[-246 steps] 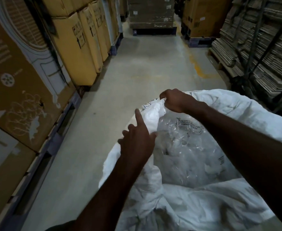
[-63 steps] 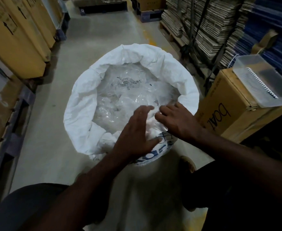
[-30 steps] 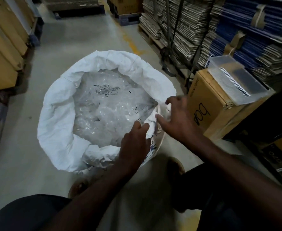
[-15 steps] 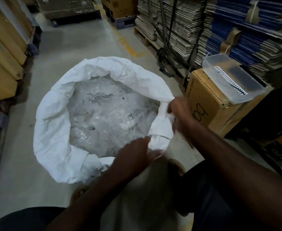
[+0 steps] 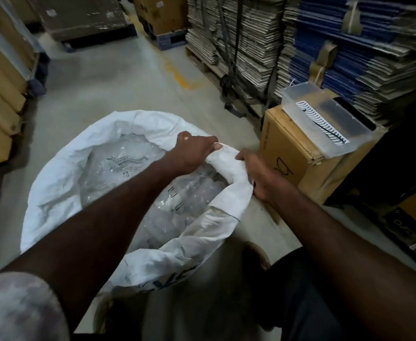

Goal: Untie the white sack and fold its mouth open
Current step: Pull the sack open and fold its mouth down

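The white sack [image 5: 54, 183] stands on the floor with its mouth wide open and its rim rolled outward. Clear plastic bags [image 5: 118, 173] fill the inside. My left hand [image 5: 192, 151] reaches across the opening and grips the rim on the right side. My right hand [image 5: 258, 175] grips the same stretch of rim just below it, fingers curled under the fabric. The bunched white rim fabric [image 5: 226, 161] lies between the two hands.
A brown cardboard box [image 5: 290, 156] with a clear plastic tray [image 5: 325, 121] on top stands right beside the sack. Strapped stacks of flattened cardboard [image 5: 251, 45] line the right. Tall boxes [image 5: 0, 94] stand at the left. My sandalled foot [image 5: 258, 254] is by the sack.
My left hand moved from the near rim across the opening to the right rim. My right hand slid a little down the same rim. The view shifted left of the sack.
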